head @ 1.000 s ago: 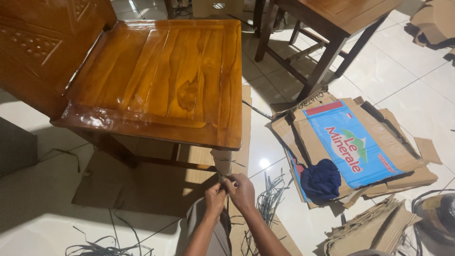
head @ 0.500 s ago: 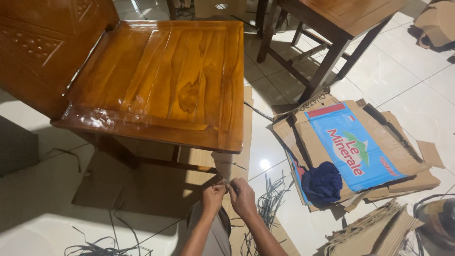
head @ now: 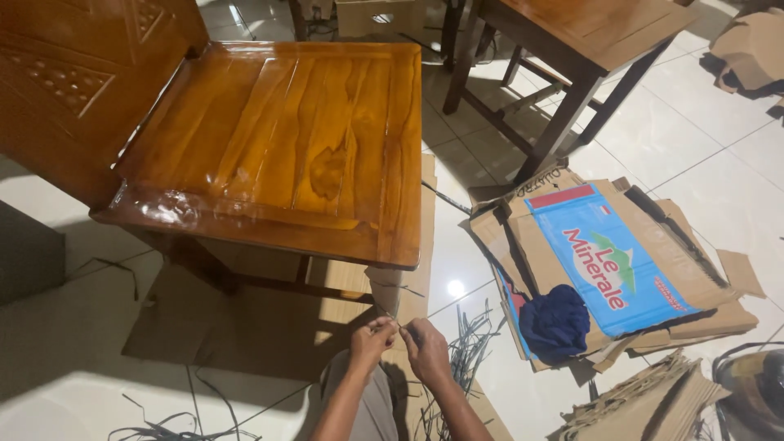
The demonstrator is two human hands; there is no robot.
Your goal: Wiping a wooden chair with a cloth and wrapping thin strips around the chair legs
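Two hands pinching a thin strap below a wooden chair's front leg.

Low centre of frame: left hand (head: 371,341) and right hand (head: 425,351) meet fingertip to fingertip, both pinched on a thin dark strap (head: 390,314) at the paper-wrapped chair leg (head: 392,292). Right of centre, flattened brown cardboard (head: 694,269) bears a blue rectangular label (head: 608,257); a dark blue cloth (head: 555,322) lies on it.
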